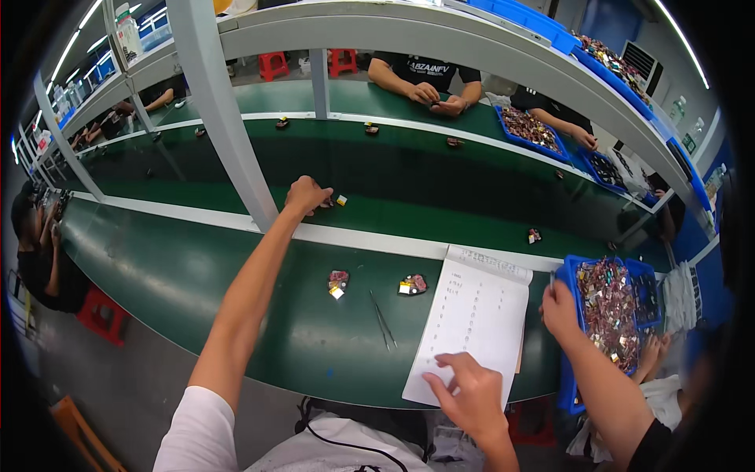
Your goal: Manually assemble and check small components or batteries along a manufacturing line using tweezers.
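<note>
My left hand (307, 195) reaches far over the white rail onto the green conveyor belt. Its fingers are closed and point down on a small dark-red component (326, 203), mostly hidden beneath them. A yellow-and-white piece (341, 200) shows beside the fingertips. My right hand (472, 391) hovers at the lower part of an open notebook (472, 315), thumb and fingers apart, holding nothing. On the green table between my arms lie two small dark-red components with pale labels, one on the left (338, 283) and one on the right (412, 285). Metal tweezers (383, 321) lie below them.
At right, a co-worker's hand (560, 311) is beside a blue tray (572, 271) heaped with components. More components ride the belt, one at right (535, 236). A grey post (224, 118) rises near my left arm; a shelf spans overhead. Another person (425, 82) works across the belt.
</note>
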A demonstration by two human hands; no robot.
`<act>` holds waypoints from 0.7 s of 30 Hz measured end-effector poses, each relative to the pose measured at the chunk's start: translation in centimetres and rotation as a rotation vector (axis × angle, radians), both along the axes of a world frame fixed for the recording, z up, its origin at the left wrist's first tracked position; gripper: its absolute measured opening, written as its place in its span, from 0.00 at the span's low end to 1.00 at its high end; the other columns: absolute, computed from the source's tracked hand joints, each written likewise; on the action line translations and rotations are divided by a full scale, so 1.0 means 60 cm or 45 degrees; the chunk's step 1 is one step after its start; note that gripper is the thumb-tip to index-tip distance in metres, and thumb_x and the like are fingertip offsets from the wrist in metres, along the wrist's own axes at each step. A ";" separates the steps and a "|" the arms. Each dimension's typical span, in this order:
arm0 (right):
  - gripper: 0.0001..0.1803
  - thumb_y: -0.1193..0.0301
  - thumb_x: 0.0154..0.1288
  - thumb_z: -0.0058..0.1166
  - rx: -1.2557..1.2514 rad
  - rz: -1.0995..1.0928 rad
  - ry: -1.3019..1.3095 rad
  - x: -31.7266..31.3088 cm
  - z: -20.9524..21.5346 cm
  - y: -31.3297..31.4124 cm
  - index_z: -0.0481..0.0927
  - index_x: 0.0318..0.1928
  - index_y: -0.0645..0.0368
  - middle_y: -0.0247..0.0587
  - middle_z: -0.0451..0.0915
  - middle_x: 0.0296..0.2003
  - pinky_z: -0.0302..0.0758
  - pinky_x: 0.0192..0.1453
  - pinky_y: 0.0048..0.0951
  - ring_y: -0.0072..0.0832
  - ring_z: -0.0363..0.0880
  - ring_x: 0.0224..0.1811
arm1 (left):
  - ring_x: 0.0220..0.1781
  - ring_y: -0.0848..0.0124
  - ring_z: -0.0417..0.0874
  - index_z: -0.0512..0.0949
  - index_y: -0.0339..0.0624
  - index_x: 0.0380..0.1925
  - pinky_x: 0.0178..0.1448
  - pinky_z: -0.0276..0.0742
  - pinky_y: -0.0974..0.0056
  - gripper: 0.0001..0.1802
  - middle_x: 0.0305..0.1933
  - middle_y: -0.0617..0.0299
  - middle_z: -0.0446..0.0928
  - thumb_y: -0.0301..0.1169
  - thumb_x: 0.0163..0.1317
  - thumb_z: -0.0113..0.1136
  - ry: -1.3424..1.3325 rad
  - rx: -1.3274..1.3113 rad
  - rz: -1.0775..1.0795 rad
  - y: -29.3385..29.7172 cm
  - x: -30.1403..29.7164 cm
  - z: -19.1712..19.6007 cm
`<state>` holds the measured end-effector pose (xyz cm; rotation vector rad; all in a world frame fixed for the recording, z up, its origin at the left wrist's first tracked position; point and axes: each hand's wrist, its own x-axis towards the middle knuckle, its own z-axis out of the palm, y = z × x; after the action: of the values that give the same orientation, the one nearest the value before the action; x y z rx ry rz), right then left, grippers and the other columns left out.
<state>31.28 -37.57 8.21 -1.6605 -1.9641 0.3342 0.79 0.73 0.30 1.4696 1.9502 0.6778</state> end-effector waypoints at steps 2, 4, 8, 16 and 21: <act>0.17 0.63 0.63 0.69 -0.029 0.196 -0.037 -0.034 -0.007 0.041 0.83 0.45 0.61 0.42 0.83 0.35 0.76 0.26 0.37 0.41 0.83 0.23 | 0.26 0.65 0.87 0.87 0.39 0.32 0.32 0.83 0.63 0.16 0.31 0.58 0.87 0.43 0.59 0.72 0.116 -0.026 0.024 0.012 -0.004 -0.002; 0.18 0.63 0.63 0.69 -0.036 0.258 -0.041 -0.066 -0.025 0.080 0.82 0.45 0.62 0.43 0.81 0.34 0.76 0.26 0.37 0.43 0.83 0.24 | 0.27 0.66 0.87 0.87 0.40 0.32 0.33 0.82 0.62 0.15 0.29 0.58 0.86 0.42 0.59 0.72 0.138 -0.058 0.013 0.010 -0.020 -0.002; 0.19 0.62 0.62 0.69 0.010 0.243 -0.312 -0.114 -0.059 0.113 0.79 0.42 0.65 0.46 0.80 0.31 0.75 0.24 0.41 0.45 0.81 0.21 | 0.26 0.69 0.86 0.85 0.39 0.25 0.36 0.80 0.62 0.14 0.25 0.59 0.85 0.38 0.61 0.71 0.051 0.066 -0.027 -0.026 -0.014 0.011; 0.09 0.75 0.61 0.62 0.024 0.252 -0.281 -0.110 -0.087 0.139 0.74 0.33 0.66 0.53 0.77 0.30 0.76 0.25 0.44 0.49 0.81 0.22 | 0.19 0.81 0.73 0.79 0.36 0.33 0.22 0.65 0.72 0.08 0.23 0.66 0.80 0.30 0.68 0.64 -0.394 0.296 -0.399 -0.173 -0.020 0.066; 0.09 0.72 0.67 0.60 -0.112 0.149 0.033 -0.076 -0.028 0.081 0.75 0.36 0.63 0.50 0.78 0.33 0.75 0.28 0.47 0.51 0.81 0.25 | 0.21 0.84 0.72 0.79 0.34 0.37 0.22 0.65 0.74 0.05 0.25 0.68 0.79 0.26 0.70 0.59 -0.539 0.293 -0.464 -0.289 0.007 0.075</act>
<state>26.75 -32.72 6.51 -1.5898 -2.0589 0.4905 1.21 -16.61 4.79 1.6048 1.2788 0.9731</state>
